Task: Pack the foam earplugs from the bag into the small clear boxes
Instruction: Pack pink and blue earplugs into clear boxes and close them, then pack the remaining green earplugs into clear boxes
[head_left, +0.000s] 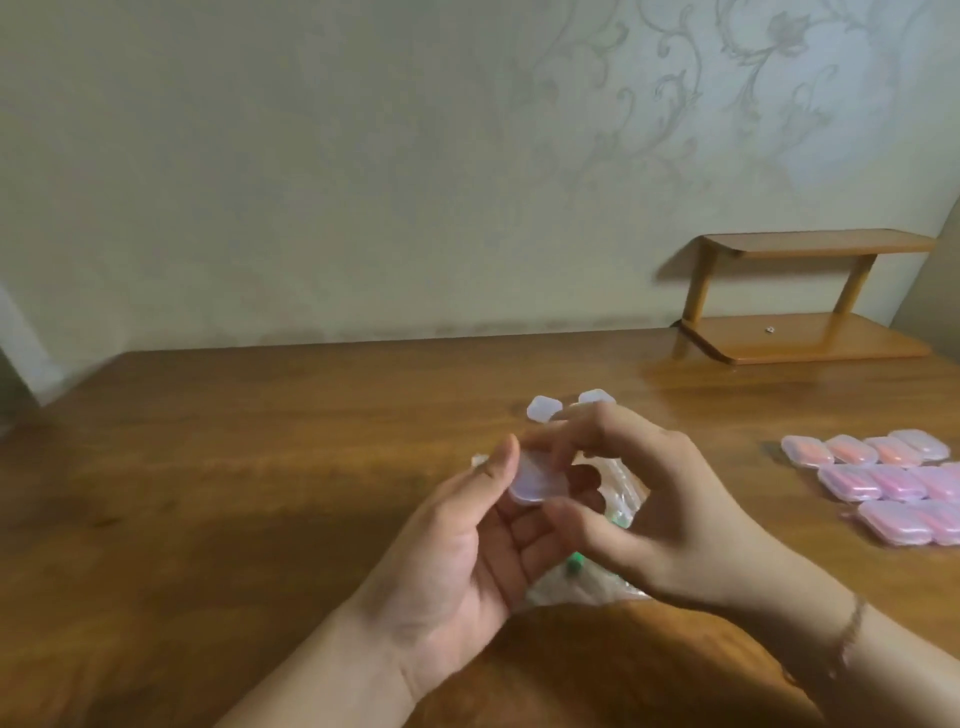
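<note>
My left hand (457, 551) holds a small clear box (535, 480) between thumb and fingers above the table. My right hand (654, 499) touches the same box with its fingertips from the right. Under both hands lies the clear plastic bag (587, 584) with a green earplug (574, 563) showing through it. Two more empty clear boxes (543, 407) lie just beyond my fingers. The picture is blurred, so I cannot tell whether the held box is open or what is in it.
Several closed boxes with orange and pink earplugs (893, 483) lie in rows at the right of the wooden table (260, 467). A small two-tier wooden shelf (800, 301) stands at the back right against the wall.
</note>
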